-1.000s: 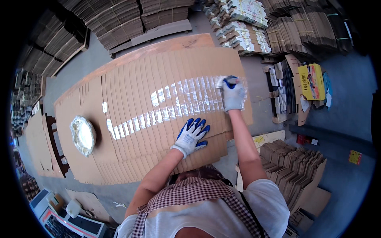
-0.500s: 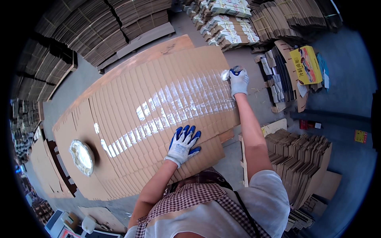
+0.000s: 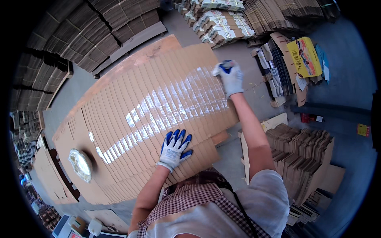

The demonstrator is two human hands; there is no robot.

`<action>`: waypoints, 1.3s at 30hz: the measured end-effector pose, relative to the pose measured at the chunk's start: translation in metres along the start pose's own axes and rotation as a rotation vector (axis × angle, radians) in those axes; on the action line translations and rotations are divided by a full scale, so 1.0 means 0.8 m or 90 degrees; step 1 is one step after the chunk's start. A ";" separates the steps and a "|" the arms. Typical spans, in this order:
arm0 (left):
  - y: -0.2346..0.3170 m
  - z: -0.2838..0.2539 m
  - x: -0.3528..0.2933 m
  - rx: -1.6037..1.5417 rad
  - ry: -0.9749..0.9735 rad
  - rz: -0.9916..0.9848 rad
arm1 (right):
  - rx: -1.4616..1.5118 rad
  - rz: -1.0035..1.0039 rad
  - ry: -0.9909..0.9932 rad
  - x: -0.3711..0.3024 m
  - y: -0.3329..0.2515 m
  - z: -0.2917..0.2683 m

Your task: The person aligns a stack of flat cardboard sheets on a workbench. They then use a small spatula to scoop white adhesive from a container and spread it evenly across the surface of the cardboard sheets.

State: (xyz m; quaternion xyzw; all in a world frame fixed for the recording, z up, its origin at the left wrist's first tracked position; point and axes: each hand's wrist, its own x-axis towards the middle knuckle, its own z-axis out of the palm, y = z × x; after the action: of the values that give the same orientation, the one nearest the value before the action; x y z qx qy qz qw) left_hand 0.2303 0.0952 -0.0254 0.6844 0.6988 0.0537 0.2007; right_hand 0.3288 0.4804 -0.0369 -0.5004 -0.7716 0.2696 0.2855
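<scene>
Overlapping sheets of brown cardboard (image 3: 131,89) are fanned out before me in narrow steps. Shiny, wet-looking whitish strips (image 3: 174,107) run across their exposed edges. My left hand (image 3: 173,150), in a white glove with blue fingers, lies flat with fingers spread on the near part of the sheets. At the far right end, my gloved right hand (image 3: 231,78) is closed around a small greyish thing at the cardboard's edge; its kind cannot be made out. A round bowl (image 3: 80,165) with a crumpled, shiny plastic-like lining sits on the left end of the cardboard.
Tall stacks of flat cardboard (image 3: 71,33) stand at the far left, with printed bundles (image 3: 224,25) at the back. To the right are a yellow printed box (image 3: 304,57) and a pallet of folded cardboard (image 3: 297,152). A wooden board (image 3: 160,47) shows beyond the sheets.
The whole view has shifted a little. My right hand has moved slightly farther away along the right edge of the sheets, still closed. My left hand stays flat in nearly the same place.
</scene>
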 end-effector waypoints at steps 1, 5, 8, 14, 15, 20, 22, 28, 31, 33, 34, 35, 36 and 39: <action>0.002 -0.002 0.002 -0.003 -0.013 0.002 | -0.031 -0.057 -0.015 -0.012 0.000 0.013; 0.004 0.000 0.005 0.010 -0.014 0.009 | -0.149 -0.024 -0.028 -0.013 0.023 -0.020; 0.002 0.003 0.002 0.017 -0.021 -0.002 | -0.138 0.078 -0.109 -0.043 -0.010 -0.058; 0.007 -0.002 0.006 0.028 -0.016 -0.006 | -0.137 -0.020 -0.106 -0.157 0.037 -0.076; 0.009 -0.003 0.002 0.033 -0.015 -0.012 | -0.170 0.030 -0.094 -0.140 0.054 -0.091; 0.008 0.001 0.001 0.021 0.010 -0.011 | 0.005 0.030 -0.091 -0.166 0.006 -0.128; 0.008 0.002 0.003 0.026 0.018 0.000 | -0.136 -0.143 -0.165 -0.195 0.015 -0.108; 0.012 0.003 0.006 0.029 0.033 0.003 | -0.278 -0.120 -0.109 -0.154 0.108 -0.121; 0.010 0.007 0.000 0.030 0.048 0.000 | -0.236 -0.260 -0.143 -0.183 0.032 -0.112; 0.009 0.006 0.001 0.028 0.039 0.004 | -0.202 -0.490 -0.166 -0.189 0.008 -0.084; 0.011 0.001 0.003 0.027 0.032 0.008 | -0.209 -0.553 -0.190 -0.193 0.012 -0.070; 0.012 -0.003 0.006 0.037 0.024 0.010 | -0.337 -0.460 -0.207 -0.183 0.043 -0.062; 0.010 -0.001 0.004 0.039 0.041 0.012 | -0.456 -0.368 -0.229 -0.167 0.075 -0.057; 0.005 0.002 -0.001 0.032 0.059 0.018 | -0.372 -0.077 -0.220 -0.111 0.029 -0.092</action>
State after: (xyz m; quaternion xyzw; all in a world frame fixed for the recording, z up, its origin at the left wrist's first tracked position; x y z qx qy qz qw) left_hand 0.2348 0.0942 -0.0249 0.6960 0.6985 0.0708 0.1502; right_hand 0.4253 0.4160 -0.0175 -0.4612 -0.8815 0.1005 0.0101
